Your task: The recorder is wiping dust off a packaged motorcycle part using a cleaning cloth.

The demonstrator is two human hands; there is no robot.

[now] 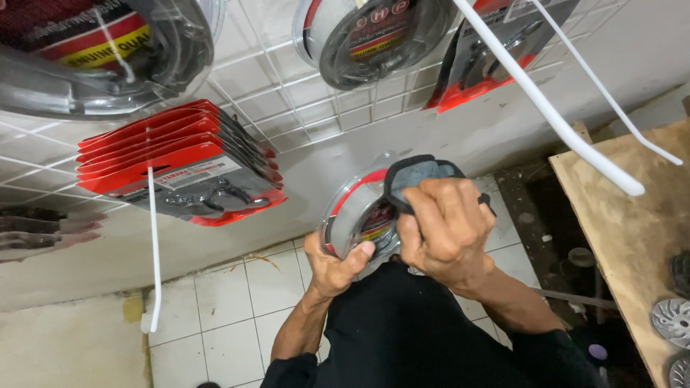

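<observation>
the right hand (447, 228) has its fingers (431, 215) curled shut over a dark cloth (417, 172), pressing it onto the top edge of a round pack (363, 215), a clear plastic disc with a red rim. the left hand (334, 266) grips the pack from below, thumb across its face and the other fingers hidden behind it. the pack sits in mid-air in front of the chest, near the wall (402, 144) but apart from it; most of its right half is covered by the cloth and the right hand.

there is open room below and to the left of the hands, down to the tiled floor (223, 316). to the right the edge of a wooden worktop (618, 215) comes close, with metal discs (672, 320) cut off at the frame's edge. two white hooks (553, 115) jut out above the right hand, and one (154, 251) hangs left of the left hand. a stack of red cards (180, 169) hangs on a wire grid (287, 93), with more round packs (374, 36) above, cut off at the top. the shapes at the far left edge are too blurred to make out.
</observation>
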